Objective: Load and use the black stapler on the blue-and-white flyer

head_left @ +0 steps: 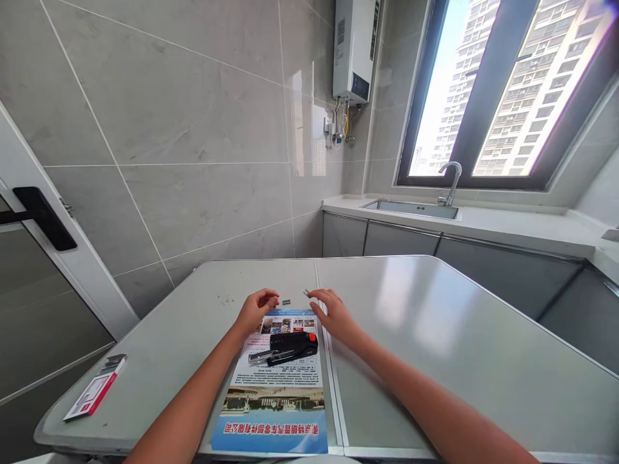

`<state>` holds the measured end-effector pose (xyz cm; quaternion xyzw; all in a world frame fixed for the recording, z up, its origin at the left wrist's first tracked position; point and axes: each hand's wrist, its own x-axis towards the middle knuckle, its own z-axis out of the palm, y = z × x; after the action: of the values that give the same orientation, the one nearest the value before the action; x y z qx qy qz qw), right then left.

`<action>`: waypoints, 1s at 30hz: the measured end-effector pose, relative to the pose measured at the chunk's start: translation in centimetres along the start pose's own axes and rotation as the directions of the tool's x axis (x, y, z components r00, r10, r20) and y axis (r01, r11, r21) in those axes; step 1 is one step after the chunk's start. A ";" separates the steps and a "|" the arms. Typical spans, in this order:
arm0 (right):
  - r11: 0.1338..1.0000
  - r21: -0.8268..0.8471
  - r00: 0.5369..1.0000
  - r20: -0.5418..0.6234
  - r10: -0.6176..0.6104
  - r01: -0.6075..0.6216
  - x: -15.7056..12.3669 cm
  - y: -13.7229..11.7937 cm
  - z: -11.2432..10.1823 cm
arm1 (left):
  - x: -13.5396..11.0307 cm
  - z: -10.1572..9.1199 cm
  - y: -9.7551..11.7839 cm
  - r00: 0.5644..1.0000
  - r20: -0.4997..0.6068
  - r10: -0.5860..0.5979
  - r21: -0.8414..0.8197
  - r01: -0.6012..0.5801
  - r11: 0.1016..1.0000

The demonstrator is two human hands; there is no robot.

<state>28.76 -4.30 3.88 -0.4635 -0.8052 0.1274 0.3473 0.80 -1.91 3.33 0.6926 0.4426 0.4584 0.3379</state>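
Fingers flanking staple strip, tabletop open beyond

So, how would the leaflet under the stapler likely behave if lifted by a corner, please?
The leaflet looks like a thin glossy sheet lying flat, so it would probably flop. The stapler rests on it, so it would likely slide off or pin it down.

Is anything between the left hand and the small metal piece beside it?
Nothing visible. The left hand sits just left of the small metal piece, with only bare table between them. The black stapler lies on the flyer nearer the person, out of that gap.
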 end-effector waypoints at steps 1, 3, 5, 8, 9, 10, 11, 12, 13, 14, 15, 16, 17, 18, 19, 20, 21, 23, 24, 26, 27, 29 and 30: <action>0.988 -0.120 0.995 0.005 0.100 -0.099 0.3 1.3 -0.5 | 0.1 -0.1 -0.4 1.000 0.009 0.016 0.134 -0.017 0.991; 0.947 -0.226 0.973 -0.016 0.232 -0.230 0.8 4.1 -1.7 | 0.3 -0.3 -1.4 0.993 0.087 0.078 0.341 -0.103 0.934; 0.909 -0.266 0.946 -0.040 0.323 -0.322 1.0 6.8 -2.9 | 0.4 -0.1 -2.4 0.978 0.166 0.130 0.448 -0.192 0.873; 0.862 -0.301 0.910 -0.057 0.410 -0.407 1.1 9.8 -3.8 | 0.4 0.5 -3.8 0.960 0.255 0.114 0.542 -0.240 0.805; 0.852 -0.308 0.903 -0.058 0.427 -0.423 1.1 10.4 -3.9 | 0.4 0.7 -4.1 0.955 0.279 0.096 0.564 -0.244 0.789; 0.845 -0.312 0.897 -0.059 0.438 -0.434 1.2 10.9 -3.9 | 0.4 0.8 -4.2 0.952 0.296 0.083 0.579 -0.248 0.777; 0.841 -0.314 0.893 -0.060 0.446 -0.441 1.2 11.3 -3.8 | 0.4 0.9 -4.2 0.949 0.305 0.079 0.586 -0.253 0.770; 0.840 -0.313 0.892 -0.062 0.448 -0.443 1.2 11.5 -3.7 | 0.4 0.9 -4.1 0.949 0.304 0.084 0.587 -0.256 0.768; 0.841 -0.311 0.893 -0.065 0.445 -0.442 1.2 11.6 -3.7 | 0.3 0.9 -3.9 0.950 0.297 0.093 0.583 -0.258 0.770; 0.845 -0.306 0.896 -0.070 0.439 -0.438 1.2 11.7 -3.6 | 0.3 0.9 -3.7 0.953 0.287 0.103 0.579 -0.258 0.774; 0.850 -0.300 0.899 -0.079 0.431 -0.433 1.2 11.7 -3.6 | 0.3 0.9 -3.4 0.955 0.275 0.110 0.574 -0.255 0.778; 0.856 -0.292 0.903 -0.094 0.419 -0.427 1.2 11.6 -3.6 | 0.3 0.9 -3.1 0.958 0.264 0.113 0.572 -0.250 0.782; 0.863 -0.282 0.907 -0.114 0.405 -0.420 1.2 11.4 -3.7 | 0.3 0.9 -2.8 0.960 0.255 0.113 0.570 -0.244 0.785; 0.871 -0.271 0.912 -0.136 0.386 -0.409 1.3 11.1 -3.8 | 0.2 0.9 -2.6 0.963 0.246 0.113 0.569 -0.238 0.787; 0.883 -0.258 0.918 -0.159 0.363 -0.393 1.3 10.7 -3.8 | 0.2 0.9 -2.4 0.964 0.240 0.111 0.566 -0.232 0.791; 0.898 -0.243 0.927 -0.175 0.332 -0.368 1.3 10.2 -3.8 | 0.2 1.0 -2.3 0.966 0.235 0.111 0.561 -0.228 0.796; 0.915 -0.227 0.937 -0.185 0.296 -0.334 1.3 9.4 -3.8 | 0.2 1.0 -2.2 0.967 0.230 0.113 0.552 -0.225 0.803; 0.949 -0.197 0.961 -0.176 0.213 -0.246 1.3 7.3 -3.3 | 0.2 1.1 -2.1 0.967 0.223 0.120 0.527 -0.223 0.820; 0.966 -0.172 0.973 -0.164 0.163 -0.191 1.2 6.1 -3.0 | 0.2 1.2 -2.1 0.968 0.215 0.126 0.510 -0.222 0.831; 0.994 -0.093 0.990 -0.136 0.048 -0.061 0.8 3.2 -2.1 | 0.3 1.2 -2.0 0.972 0.187 0.145 0.473 -0.219 0.853; 0.999 0.011 0.990 -0.136 -0.036 0.038 0.4 1.7 -1.7 | 0.3 1.2 -2.0 0.974 0.167 0.155 0.457 -0.216 0.863; 0.956 0.206 0.978 -0.079 -0.195 0.207 -0.3 -0.9 -1.0 | 0.3 1.1 -1.8 0.977 0.122 0.172 0.436 -0.209 0.876; 0.925 0.275 0.964 -0.032 -0.264 0.263 -0.8 -2.0 -0.7 | 0.3 1.1 -1.7 0.978 0.102 0.180 0.429 -0.206 0.879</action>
<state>28.21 -6.07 5.10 -0.2978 -0.8353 0.1919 0.4205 1.39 -1.04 1.58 0.8046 0.4529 0.3580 0.1392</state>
